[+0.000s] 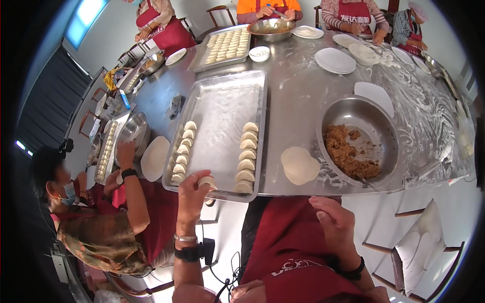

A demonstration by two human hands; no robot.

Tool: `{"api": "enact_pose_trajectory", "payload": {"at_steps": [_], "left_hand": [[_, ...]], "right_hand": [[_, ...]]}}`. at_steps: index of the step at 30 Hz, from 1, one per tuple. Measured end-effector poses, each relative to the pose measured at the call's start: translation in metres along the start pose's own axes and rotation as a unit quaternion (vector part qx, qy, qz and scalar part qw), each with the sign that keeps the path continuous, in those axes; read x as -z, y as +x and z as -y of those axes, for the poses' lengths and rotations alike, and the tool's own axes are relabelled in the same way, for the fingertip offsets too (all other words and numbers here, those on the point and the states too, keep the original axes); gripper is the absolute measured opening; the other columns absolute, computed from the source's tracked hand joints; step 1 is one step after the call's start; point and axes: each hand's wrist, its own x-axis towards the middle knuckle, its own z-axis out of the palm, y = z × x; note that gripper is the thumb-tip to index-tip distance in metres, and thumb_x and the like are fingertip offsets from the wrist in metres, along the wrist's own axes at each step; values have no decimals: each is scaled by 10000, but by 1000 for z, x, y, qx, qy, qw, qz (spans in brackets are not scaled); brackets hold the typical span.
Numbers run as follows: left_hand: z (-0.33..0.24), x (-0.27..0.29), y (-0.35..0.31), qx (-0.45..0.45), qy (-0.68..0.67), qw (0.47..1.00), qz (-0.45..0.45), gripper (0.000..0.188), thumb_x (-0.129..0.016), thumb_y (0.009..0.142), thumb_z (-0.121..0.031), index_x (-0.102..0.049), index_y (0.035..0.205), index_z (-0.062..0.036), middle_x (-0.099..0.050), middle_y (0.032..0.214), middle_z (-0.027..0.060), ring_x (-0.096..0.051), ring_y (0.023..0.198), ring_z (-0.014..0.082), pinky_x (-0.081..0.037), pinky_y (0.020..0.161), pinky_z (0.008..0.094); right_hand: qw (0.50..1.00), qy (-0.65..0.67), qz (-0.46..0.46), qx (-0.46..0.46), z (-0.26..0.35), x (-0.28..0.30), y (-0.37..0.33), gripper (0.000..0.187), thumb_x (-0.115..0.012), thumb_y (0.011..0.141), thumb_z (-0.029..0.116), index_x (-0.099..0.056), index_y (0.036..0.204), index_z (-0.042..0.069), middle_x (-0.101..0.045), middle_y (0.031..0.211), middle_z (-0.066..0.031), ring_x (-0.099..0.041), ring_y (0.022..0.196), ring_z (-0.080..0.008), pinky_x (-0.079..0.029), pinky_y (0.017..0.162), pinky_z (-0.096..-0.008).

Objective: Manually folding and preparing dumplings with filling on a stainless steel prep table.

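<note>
The left hand [192, 191] pinches a folded dumpling [206, 181] above the near edge of the metal tray [222, 121], between two dumpling rows [246, 164]; the right hand [336, 218], released, half-curled, hovers beyond the steel table's near edge [283, 194].

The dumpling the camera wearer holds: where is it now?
In the head view, left of centre, the dumpling is in the left hand at the near end of the metal tray, between two dumpling rows.
</note>
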Motion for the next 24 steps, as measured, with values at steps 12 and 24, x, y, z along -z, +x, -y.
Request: {"api": "enact_pose_trajectory", "payload": {"at_steps": [12, 24], "left_hand": [[37, -14, 39, -77, 283, 949, 118, 297, -637, 793, 8, -710, 1079, -23, -687, 978, 123, -647, 834, 231, -518, 792, 322], [36, -17, 40, -115, 319, 932, 128, 252, -641, 776, 42, -708, 1015, -4, -669, 951, 148, -644, 819, 291, -518, 767, 355]], "right_hand": [[999, -29, 27, -36, -3, -4, 5, 179, -618, 888, -1, -699, 1046, -27, -735, 1087, -158, -710, 1024, -274, -553, 887, -339], [998, -28, 36, -52, -8, -8, 10, 187, -590, 892, -16, -699, 1042, -40, -736, 1084, -165, -710, 1022, -266, -549, 897, -335]]}}
